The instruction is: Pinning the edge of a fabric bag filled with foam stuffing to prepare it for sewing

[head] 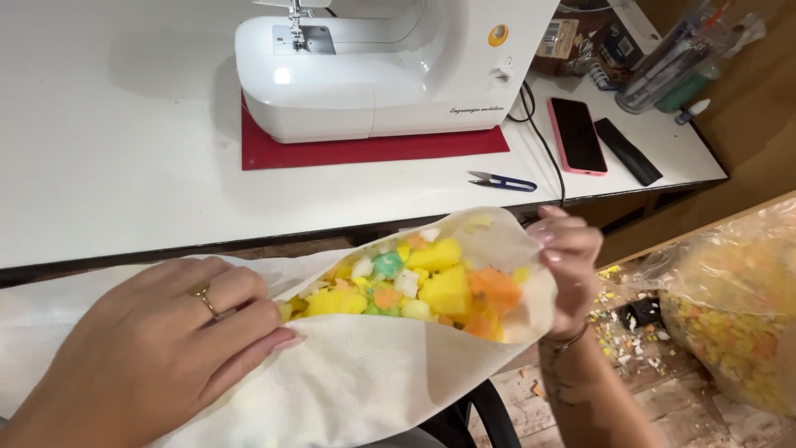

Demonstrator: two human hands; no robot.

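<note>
While the white fabric cover (365, 382) is sitting near you, already packed with coloured foam pieces (431, 286) up to its unsewn mouth, your left hand (157, 348) is pressing flat on the cloth and your right hand (568, 265) is pinching the opening's right edge. Farther off, a sewing machine (390, 66) and thread snips (502, 181) are waiting on the white table (124, 166); at right, a clear bag of foam scraps (738, 307) is lying.

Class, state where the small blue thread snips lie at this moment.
In the head view, the blue thread snips lie on the white table, right of centre, just in front of the sewing machine and left of the pink phone.
</note>
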